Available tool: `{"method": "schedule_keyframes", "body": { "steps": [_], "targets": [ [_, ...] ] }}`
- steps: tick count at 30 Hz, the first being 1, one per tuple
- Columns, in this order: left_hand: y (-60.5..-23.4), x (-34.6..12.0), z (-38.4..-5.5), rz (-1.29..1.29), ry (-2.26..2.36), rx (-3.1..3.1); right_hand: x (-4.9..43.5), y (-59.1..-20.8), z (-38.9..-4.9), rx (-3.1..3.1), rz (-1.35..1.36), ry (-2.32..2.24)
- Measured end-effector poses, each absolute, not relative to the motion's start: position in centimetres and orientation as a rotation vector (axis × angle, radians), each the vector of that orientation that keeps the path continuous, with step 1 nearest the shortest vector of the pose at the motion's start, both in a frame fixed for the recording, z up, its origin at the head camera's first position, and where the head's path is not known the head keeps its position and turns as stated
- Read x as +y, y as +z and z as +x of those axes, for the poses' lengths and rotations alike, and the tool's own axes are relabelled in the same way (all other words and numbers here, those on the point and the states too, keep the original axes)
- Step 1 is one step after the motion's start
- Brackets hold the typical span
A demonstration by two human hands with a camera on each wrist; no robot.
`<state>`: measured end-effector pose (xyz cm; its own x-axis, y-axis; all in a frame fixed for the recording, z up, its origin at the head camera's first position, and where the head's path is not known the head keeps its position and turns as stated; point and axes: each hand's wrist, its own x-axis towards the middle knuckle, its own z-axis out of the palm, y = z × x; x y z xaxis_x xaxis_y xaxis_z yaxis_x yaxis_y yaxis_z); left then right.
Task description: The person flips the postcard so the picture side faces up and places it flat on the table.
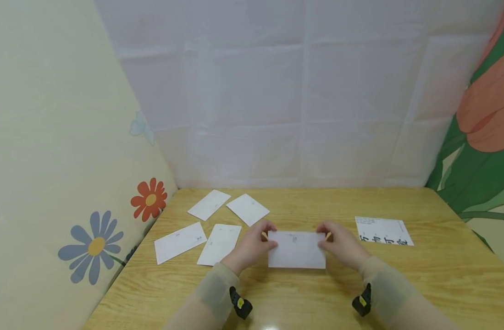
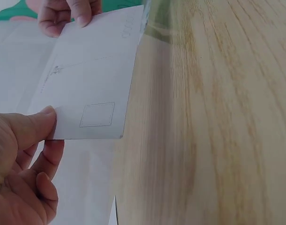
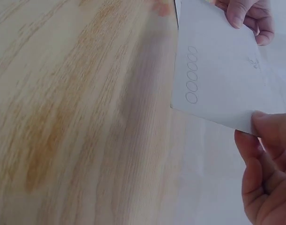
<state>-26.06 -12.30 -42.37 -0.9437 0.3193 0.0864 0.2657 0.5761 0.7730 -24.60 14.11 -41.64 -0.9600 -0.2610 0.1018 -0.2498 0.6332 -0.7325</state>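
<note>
A white postcard (image 1: 296, 251) is held up over the middle of the table, one hand at each short end. My left hand (image 1: 252, 245) pinches its left end between thumb and fingers, and my right hand (image 1: 343, 244) pinches the right end the same way. In the left wrist view the postcard (image 2: 94, 79) shows a printed stamp box near the left thumb (image 2: 37, 124). A row of small ovals runs along the postcard (image 3: 213, 70) in the right wrist view, where the right thumb (image 3: 274, 129) presses on its face.
Several white cards lie on the wooden table (image 1: 301, 302) to the left, among them a near one (image 1: 180, 243) and a far one (image 1: 247, 209). On the right lies a card with large black characters (image 1: 384, 230). A white cloth (image 1: 243, 91) hangs behind the table.
</note>
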Motion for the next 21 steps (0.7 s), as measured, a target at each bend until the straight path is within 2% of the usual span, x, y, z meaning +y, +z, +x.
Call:
{"method": "schedule_keyframes", "body": {
  "steps": [21],
  "targets": [
    [-41.71,-12.52,-25.74,0.693,1.172,2.91,13.95,-41.96,-24.42,3.069,-0.639,-1.172]
  ]
}}
